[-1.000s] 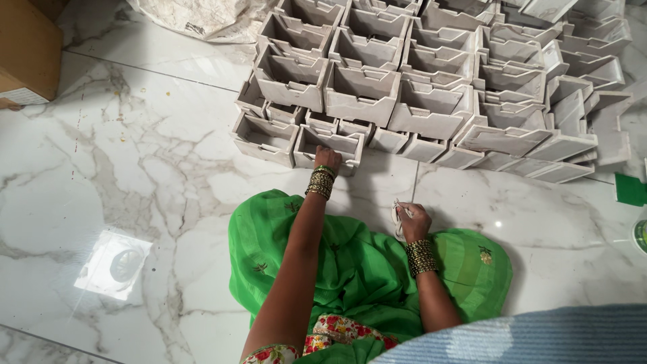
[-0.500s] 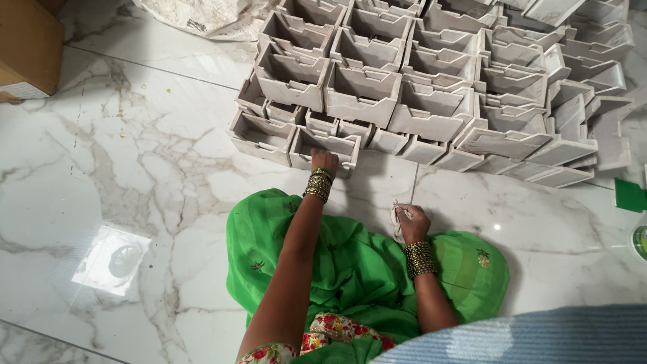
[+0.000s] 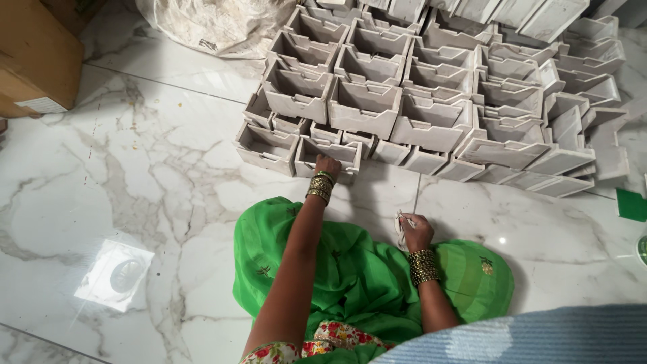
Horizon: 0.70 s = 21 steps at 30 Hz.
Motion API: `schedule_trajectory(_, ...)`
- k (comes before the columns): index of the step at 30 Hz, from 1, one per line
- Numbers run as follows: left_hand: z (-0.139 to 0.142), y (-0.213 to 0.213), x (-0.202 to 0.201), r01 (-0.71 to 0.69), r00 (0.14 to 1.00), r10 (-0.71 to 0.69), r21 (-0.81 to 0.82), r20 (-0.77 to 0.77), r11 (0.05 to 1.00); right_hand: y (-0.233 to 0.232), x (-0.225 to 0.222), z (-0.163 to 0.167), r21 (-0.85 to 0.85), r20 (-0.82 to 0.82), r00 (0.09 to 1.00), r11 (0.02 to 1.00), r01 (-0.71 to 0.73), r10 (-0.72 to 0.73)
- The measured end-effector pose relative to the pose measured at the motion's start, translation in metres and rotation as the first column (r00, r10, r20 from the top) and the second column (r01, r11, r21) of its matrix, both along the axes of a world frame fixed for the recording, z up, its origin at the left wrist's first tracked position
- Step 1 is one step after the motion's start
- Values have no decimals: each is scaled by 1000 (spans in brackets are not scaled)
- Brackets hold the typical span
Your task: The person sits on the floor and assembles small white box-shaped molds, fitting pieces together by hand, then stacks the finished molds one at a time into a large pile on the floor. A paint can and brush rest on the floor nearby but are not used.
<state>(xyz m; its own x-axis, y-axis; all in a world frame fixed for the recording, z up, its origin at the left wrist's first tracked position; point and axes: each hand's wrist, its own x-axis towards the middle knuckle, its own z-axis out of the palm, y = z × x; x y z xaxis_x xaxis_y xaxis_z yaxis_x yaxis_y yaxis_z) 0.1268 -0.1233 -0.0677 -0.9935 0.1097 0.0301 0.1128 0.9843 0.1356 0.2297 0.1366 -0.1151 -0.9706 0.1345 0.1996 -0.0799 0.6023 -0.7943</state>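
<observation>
Left hand (image 3: 328, 166) fingers grip grey tray (image 3: 328, 154); right hand (image 3: 416, 231) pinches small white thing (image 3: 401, 226), unclear

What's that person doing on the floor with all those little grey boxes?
A person in green cloth sits on a white marble floor facing a big stack of grey box-shaped trays. Their left hand rests on the front tray in the bottom row. Their right hand is on the floor, pinching a small pale thing too small to make out. A cardboard box and a plastic sack sit nearby.
</observation>
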Motion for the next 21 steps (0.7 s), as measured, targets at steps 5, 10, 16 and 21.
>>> schedule_trajectory(5,14,-33,-10,291,934,-232,204,-271,934,-4,-3,-4,15,10,1000,1000,-14,14)
schedule_trajectory(10,32,-103,-11,26,892,301,706,-336,708,-2,-4,-12,24,22,1000,999,-21,20)
schedule_trajectory(16,31,-169,26,-574,482,855,669,-190,472,-2,-6,-18,48,42,999,998,-37,35)
schedule_trajectory(21,19,-176,17,-664,396,915,710,71,232,-4,-7,-22,59,36,997,995,-76,74)
